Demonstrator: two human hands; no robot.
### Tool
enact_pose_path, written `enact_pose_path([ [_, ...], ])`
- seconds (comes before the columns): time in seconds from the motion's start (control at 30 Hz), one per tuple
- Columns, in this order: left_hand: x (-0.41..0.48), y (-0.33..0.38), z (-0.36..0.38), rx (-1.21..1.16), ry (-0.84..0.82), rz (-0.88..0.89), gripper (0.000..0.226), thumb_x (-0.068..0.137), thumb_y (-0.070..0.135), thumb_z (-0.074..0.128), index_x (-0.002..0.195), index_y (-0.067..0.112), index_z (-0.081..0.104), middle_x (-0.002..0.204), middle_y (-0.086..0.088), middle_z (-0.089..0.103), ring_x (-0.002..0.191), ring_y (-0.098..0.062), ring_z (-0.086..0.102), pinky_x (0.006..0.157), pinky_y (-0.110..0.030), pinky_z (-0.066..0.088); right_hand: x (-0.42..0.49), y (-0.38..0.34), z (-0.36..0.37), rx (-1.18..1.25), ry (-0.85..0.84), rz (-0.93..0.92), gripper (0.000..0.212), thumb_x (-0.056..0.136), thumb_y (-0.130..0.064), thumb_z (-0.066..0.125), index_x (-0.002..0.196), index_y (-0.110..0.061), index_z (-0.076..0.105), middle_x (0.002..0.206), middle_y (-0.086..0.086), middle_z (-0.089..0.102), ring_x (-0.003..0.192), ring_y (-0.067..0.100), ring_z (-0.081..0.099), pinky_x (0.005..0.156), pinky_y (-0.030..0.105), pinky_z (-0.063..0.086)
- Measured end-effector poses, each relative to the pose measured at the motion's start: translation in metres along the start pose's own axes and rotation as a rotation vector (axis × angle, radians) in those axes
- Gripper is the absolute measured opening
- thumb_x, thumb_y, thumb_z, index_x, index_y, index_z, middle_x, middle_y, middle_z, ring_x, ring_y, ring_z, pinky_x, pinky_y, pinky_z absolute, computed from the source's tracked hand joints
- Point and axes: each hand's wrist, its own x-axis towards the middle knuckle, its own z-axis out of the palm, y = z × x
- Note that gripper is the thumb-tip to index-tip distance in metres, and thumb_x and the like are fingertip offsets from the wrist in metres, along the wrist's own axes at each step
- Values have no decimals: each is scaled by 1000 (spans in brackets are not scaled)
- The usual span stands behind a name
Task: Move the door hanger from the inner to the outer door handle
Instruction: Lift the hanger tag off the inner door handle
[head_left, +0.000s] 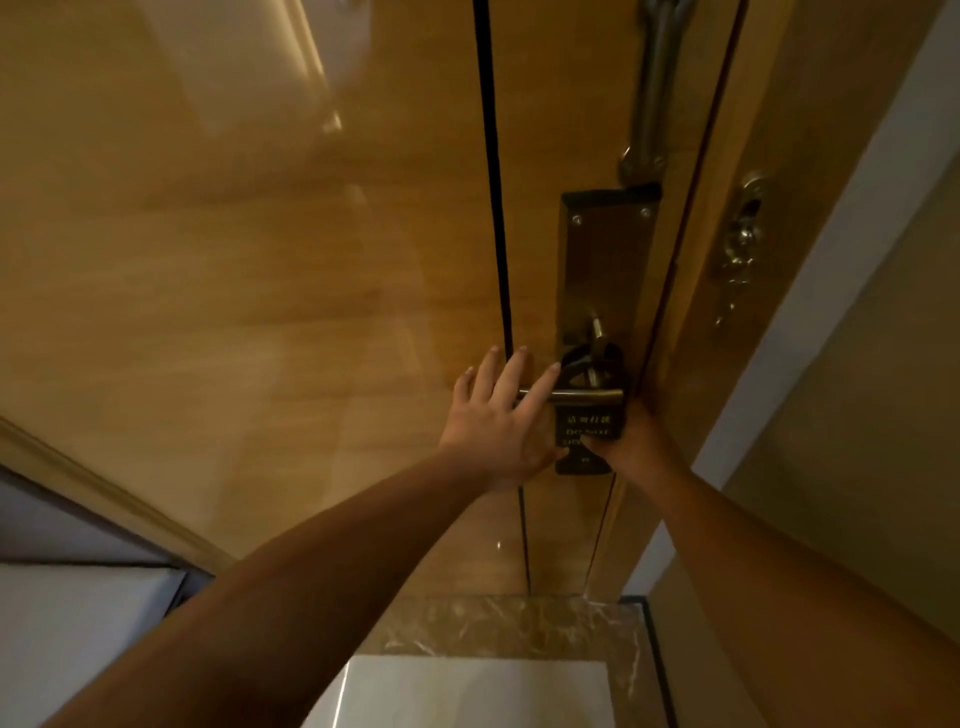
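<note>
On handle (576, 396), hanger (589, 423), right hand (631, 441) grip below

hotel room entry | wooden door (260, 260), lock plate (605, 270), door hanger (589, 423), marble threshold (519, 623)

I see my two arms bare from the elbows down, no sleeves, watches or rings; my left hand (498, 415) and right hand (631, 441) ungloved, nails short, unpainted.

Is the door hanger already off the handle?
No: the dark door hanger is looped over the lever handle, with the right hand pinching its lower part and the left hand spread open beside it.
</note>
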Motion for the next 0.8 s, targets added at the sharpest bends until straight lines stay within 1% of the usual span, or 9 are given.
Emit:
enact_pose_path([
  [0.1, 2, -1, 2, 21, 8, 13, 94, 83, 74, 40, 147, 33, -17, 161, -14, -5, 142, -36, -13, 114, -58, 6, 6, 4, -6, 71, -56, 11, 41, 83, -23, 71, 120, -9, 60, 121, 16, 65, 113, 33, 59, 92, 43, 47],
  [0.2, 1, -4, 1, 5, -2, 22, 95, 84, 74, 40, 145, 33, -20, 161, -13, -6, 142, -35, -17, 114, -58, 4, 0, 9, -20, 142, -128, 21, 35, 81, -18, 73, 113, -5, 64, 113, 15, 68, 109, 31, 62, 90, 44, 49],
  [0.33, -2, -5, -4, -44, 7, 41, 100, 84, 72, 45, 144, 34, -24, 162, -10, -5, 143, -33, -14, 115, -57, 6, -17, 8, -48, 221, -163, 65, 15, 80, -14, 73, 93, -16, 66, 94, 4, 70, 96, 25, 66, 67, 31, 51],
  [0.43, -7, -10, -9, -88, 22, 58, 103, 82, 74, 48, 144, 34, -23, 162, -8, -4, 144, -29, -7, 116, -54, 6, -33, -4, -62, 144, -214, 53, 14, 80, -17, 74, 89, -21, 65, 89, 3, 70, 78, 14, 68, 53, 23, 51],
  [0.5, -10, -20, -18, -97, 32, 65, 104, 80, 76, 47, 145, 33, -22, 162, -8, 0, 144, -28, -1, 115, -52, 5, -46, -19, -62, 132, -262, 46, 14, 81, -18, 74, 89, -23, 65, 86, 0, 69, 74, 12, 67, 47, 19, 49],
  [0.57, -14, -32, -30, -105, 48, 70, 103, 79, 78, 44, 145, 33, -21, 162, -9, 3, 144, -28, 4, 115, -52, 8, -56, -36, -50, 129, -271, -13, 13, 81, -15, 72, 91, -21, 67, 90, 2, 69, 83, 18, 67, 54, 19, 51],
  [0.63, -19, -42, -44, -191, 89, 75, 100, 79, 80, 41, 146, 35, -17, 161, -7, 8, 143, -29, 11, 115, -53, 16, -64, -58, -30, 106, -268, -97, 17, 82, -16, 70, 98, -20, 68, 98, 2, 70, 94, 19, 66, 72, 25, 54],
  [0.73, -23, -52, -63, -327, 239, 147, 90, 82, 78, 35, 150, 31, 2, 155, -8, 26, 136, -27, 30, 105, -49, 34, -68, -91, 3, -12, -362, -159, 28, 82, -21, 69, 109, -25, 65, 109, -3, 67, 101, 14, 62, 87, 36, 51],
  [0.8, -16, -52, -76, -342, 287, 187, 79, 88, 71, 32, 149, 23, 19, 146, -8, 40, 126, -24, 41, 97, -44, 40, -68, -105, 16, -162, -472, -147, 38, 81, -25, 70, 118, -22, 60, 116, -1, 63, 106, 17, 59, 89, 37, 50],
])
